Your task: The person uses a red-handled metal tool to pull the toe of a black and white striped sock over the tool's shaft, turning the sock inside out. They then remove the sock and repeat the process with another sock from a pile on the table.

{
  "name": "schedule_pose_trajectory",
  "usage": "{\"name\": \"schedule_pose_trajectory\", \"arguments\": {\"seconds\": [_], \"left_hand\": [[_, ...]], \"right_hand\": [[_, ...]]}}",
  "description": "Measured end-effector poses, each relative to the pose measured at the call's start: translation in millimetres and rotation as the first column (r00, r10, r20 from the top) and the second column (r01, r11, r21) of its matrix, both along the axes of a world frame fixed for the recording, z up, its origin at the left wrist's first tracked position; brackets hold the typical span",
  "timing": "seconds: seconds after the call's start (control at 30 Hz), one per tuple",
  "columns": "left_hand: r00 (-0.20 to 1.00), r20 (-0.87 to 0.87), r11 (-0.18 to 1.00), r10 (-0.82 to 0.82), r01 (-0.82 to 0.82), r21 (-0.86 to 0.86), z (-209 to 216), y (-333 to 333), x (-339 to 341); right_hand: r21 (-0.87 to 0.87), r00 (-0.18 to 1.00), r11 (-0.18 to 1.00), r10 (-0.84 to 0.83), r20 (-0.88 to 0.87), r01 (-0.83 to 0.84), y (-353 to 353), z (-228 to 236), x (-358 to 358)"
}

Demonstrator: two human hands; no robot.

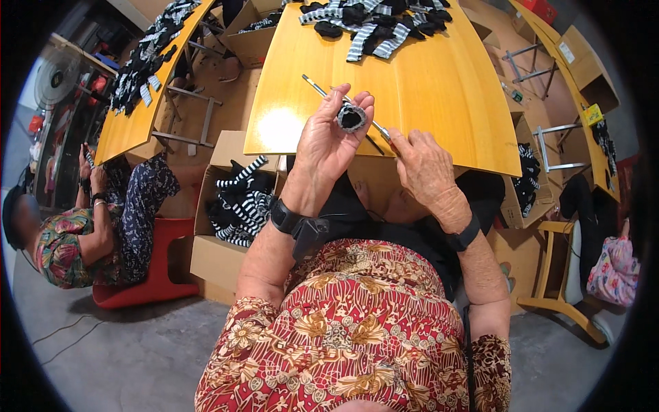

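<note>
My left hand (328, 141) is palm up above the near edge of the table, its fingers curled round a small sock (351, 118). The sock is black and white striped, and its round grey-rimmed opening shows a dark inside. To the right, my right hand (419, 161) is closed on the lower end of a slim metal rod (315, 86). The rod slants up and left past my left fingers, which hide its middle; whether it passes through the sock I cannot tell. A dark thin strip (374, 144) shows between my hands.
A pile of striped and black socks (381, 27) covers the far end of the yellow table (439, 96). At my left stands a cardboard box (220, 257) of striped socks; another box (542, 199) is at the right. A co-worker (75, 237) sits at the left.
</note>
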State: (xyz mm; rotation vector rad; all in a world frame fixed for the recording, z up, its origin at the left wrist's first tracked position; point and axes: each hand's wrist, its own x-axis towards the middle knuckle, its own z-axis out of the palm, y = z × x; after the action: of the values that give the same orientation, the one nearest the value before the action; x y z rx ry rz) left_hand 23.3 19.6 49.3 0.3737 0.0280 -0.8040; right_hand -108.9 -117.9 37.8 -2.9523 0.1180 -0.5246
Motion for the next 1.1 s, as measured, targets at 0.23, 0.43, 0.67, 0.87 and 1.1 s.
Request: {"name": "schedule_pose_trajectory", "arguments": {"seconds": [0.23, 0.43, 0.67, 0.87, 1.1], "left_hand": [[0.988, -0.153, 0.988, 0.029, -0.052, -0.146, -12, 11, 25], [0.982, -0.161, 0.977, 0.103, -0.130, -0.167, 3, 12, 34], [0.989, -0.107, 0.979, 0.106, -0.122, -0.164, 14, 4, 20], [0.986, -0.076, 0.980, 0.149, -0.157, -0.122, 16, 1, 13], [0.972, 0.101, 0.970, 0.210, -0.194, -0.149, 19, -14, 0]], "right_hand": [[0.419, 0.972, 0.904, -0.021, 0.234, -0.082, -2, 15, -34], [0.555, 0.986, 0.815, 0.119, 0.115, -0.163, 16, 54, -96], [0.631, 0.978, 0.754, 0.077, 0.194, -0.184, 25, 34, -88], [0.702, 0.987, 0.700, 0.026, 0.156, -0.129, 26, 28, -89], [0.730, 0.973, 0.668, -0.033, 0.229, -0.149, 32, 19, -87]]}}
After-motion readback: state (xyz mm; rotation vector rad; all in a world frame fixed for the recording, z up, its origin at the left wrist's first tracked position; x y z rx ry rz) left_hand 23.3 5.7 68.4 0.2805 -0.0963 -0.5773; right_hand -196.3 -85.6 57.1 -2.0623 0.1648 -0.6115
